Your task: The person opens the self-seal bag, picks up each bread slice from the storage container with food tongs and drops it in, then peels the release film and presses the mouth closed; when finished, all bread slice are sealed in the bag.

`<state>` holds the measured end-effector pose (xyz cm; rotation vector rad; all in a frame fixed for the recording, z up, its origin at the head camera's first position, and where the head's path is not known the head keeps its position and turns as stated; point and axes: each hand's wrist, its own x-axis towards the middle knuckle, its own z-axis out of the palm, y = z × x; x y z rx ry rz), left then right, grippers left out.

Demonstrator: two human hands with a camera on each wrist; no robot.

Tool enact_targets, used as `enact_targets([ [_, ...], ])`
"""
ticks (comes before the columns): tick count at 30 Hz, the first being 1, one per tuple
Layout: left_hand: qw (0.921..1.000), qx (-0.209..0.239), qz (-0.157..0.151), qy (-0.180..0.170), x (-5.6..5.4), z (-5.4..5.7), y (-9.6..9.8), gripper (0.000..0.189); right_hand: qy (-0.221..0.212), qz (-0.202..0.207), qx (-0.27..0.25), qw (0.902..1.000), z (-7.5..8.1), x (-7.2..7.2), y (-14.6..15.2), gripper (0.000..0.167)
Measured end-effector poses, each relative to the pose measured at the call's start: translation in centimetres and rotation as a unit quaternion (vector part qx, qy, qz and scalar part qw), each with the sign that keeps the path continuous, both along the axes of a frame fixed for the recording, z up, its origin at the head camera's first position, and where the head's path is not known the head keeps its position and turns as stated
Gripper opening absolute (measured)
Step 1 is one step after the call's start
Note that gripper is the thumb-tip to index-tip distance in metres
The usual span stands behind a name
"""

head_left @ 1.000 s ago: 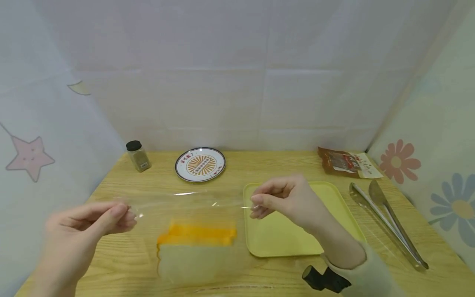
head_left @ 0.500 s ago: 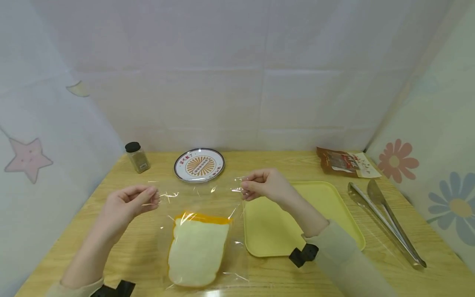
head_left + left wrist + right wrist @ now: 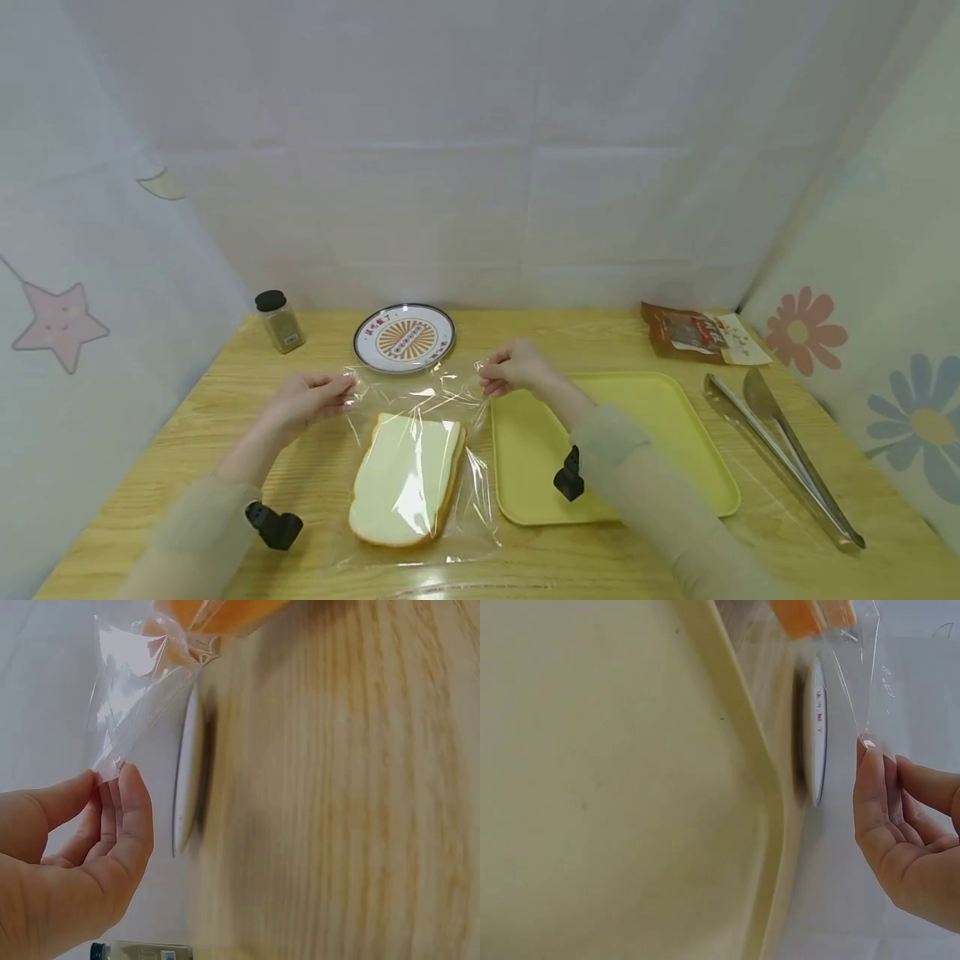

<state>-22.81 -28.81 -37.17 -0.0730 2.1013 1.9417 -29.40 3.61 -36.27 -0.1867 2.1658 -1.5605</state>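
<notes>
A slice of toast bread [image 3: 407,479], pale with an orange-brown crust, shows inside a clear plastic bag [image 3: 480,492] in the head view, close over the table front. My left hand [image 3: 311,400] pinches the bag's far left corner between thumb and fingertips. On the other side my right hand [image 3: 517,371] pinches its far right corner, so the top edge spans loosely between both hands. Each wrist view shows the pinched film, with the left hand [image 3: 82,855] at one corner and the right hand [image 3: 911,832] at the other. Light glares off the wrinkled plastic.
Right of the bag lies a yellow tray [image 3: 615,512], under my right forearm. Behind stand a patterned plate [image 3: 405,337] and a black-capped spice jar [image 3: 281,323]. A brown food packet [image 3: 697,335] and metal tongs [image 3: 787,467] lie at the right.
Both hands have moved farther off toward the plate and closer together, keeping hold of the bag. The bread, edge-on and tilted before, now shows its broad pale face.
</notes>
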Motion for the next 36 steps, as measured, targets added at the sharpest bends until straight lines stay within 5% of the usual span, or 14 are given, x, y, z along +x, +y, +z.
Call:
enact_targets([
  [11, 0.998, -0.048, 0.021, -0.035, -1.9, -2.4, -0.1, 0.038, 0.025, -0.034, 0.047, 0.998, -1.8, -0.6, -1.6, 0.016],
  [26, 0.9951, -0.033, 0.023, -0.091, -3.4, -3.0, -0.3, 0.04, 0.021, -0.096, 0.063, 0.9932, -2.8, -1.5, -2.4, 0.012],
  [36, 0.9946, -0.054, 0.041, -0.079, -4.4, -3.4, -0.5, 0.039, 0.043, -0.104, 0.063, 0.9916, -2.9, -2.0, -2.1, 0.011],
])
